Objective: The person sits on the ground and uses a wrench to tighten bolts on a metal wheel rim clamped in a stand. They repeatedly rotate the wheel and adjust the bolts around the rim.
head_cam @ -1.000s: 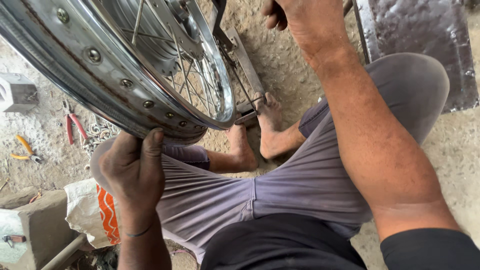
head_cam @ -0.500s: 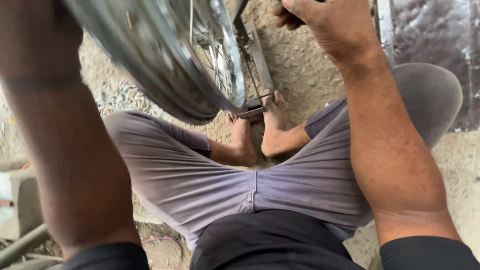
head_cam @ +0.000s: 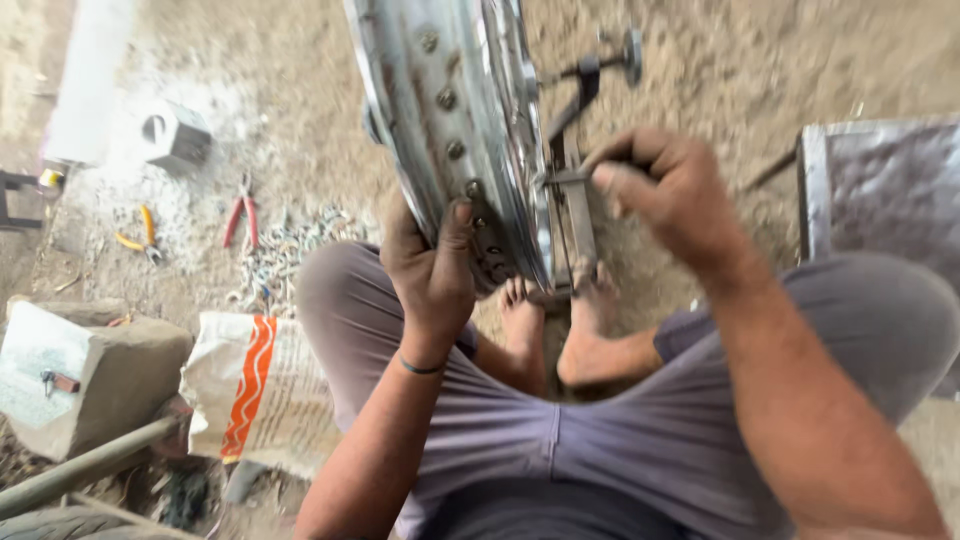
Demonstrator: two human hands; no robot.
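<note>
Upright, wheel rim (head_cam: 455, 130), edge toward viewer

Half a second ago the left forearm crossed the near left of the view with its hand out of sight; now the left hand (head_cam: 432, 268) grips the lower edge of the shiny chrome spoked wheel rim (head_cam: 455, 130). The rim, which lay tilted across the upper left, now stands nearly edge-on at centre. The right hand (head_cam: 665, 195) has come down from the top edge and pinches at the grey metal stand (head_cam: 572, 205) beside the rim. The view has shifted, bringing the red-handled pliers (head_cam: 240, 218), yellow-handled pliers (head_cam: 140, 232) and white sack with orange stripes (head_cam: 262, 385) back into sight.
</note>
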